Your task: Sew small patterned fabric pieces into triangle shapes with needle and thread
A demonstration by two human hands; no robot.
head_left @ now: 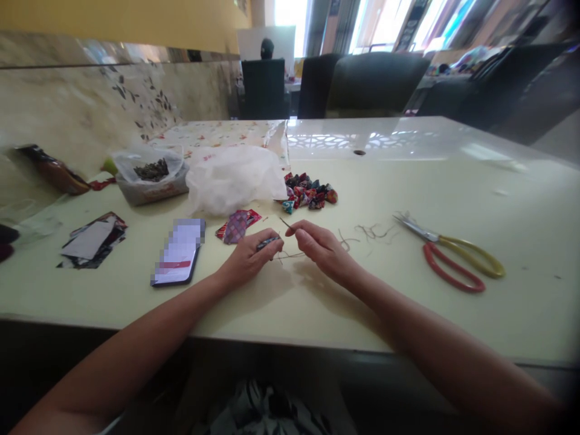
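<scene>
One patterned piece (267, 243) grasped in my left hand (248, 256) | thin strand (286, 224) pinched in right hand (319, 246) | I judge: piece soft, light, best edge-held; strand brittle

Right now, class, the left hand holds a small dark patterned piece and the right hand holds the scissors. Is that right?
Not the scissors: the head view shows them lying on the table, and the right hand pinching a thin dark strand. The left hand does hold a small dark patterned piece.

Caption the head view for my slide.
Left hand holding a small dark patterned piece, right hand pinching a thin dark item.
</scene>
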